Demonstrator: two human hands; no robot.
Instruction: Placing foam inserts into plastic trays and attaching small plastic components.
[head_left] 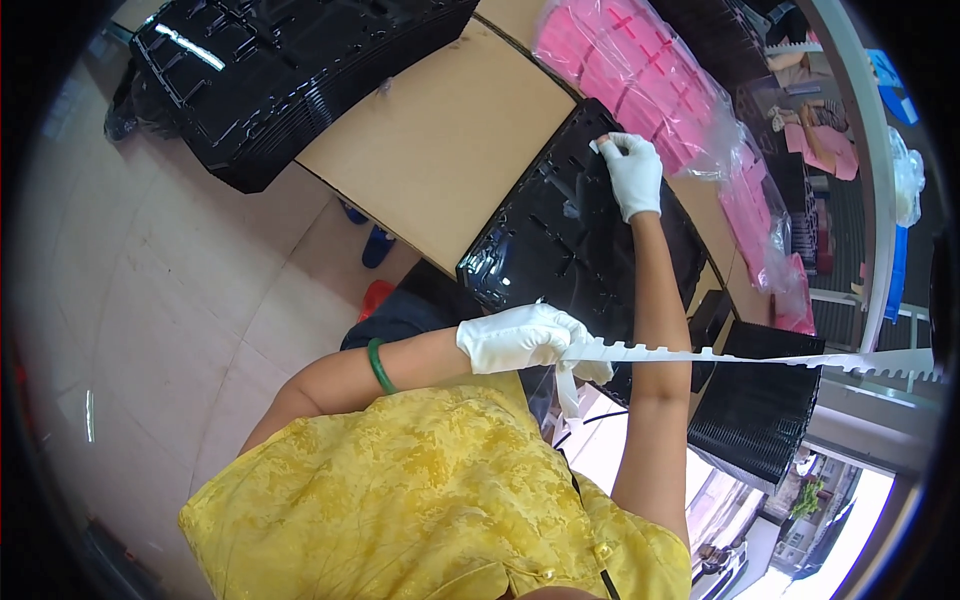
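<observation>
My left hand point(528, 338), in a white glove, is closed round a long white strip point(690, 354) with a notched edge. One end of the strip dangles below the hand, and the rest stretches to the right across my right forearm. Under both hands lies a glossy black moulded plastic tray point(545, 225). My right hand point(634, 172), also gloved, reaches to the tray's far edge with thumb and fingertips pinched together. A bare fingertip shows there beside a tiny white spot; what the pinch holds is too small to make out.
Brown cardboard point(440, 130) covers the table. A stack of black trays point(300, 70) stands at the far left, and pink trays in clear plastic point(640, 80) lie beyond. More black trays point(755, 405) stand at right, near a metal frame point(882, 180). Blue slippers point(377, 246) show below the table.
</observation>
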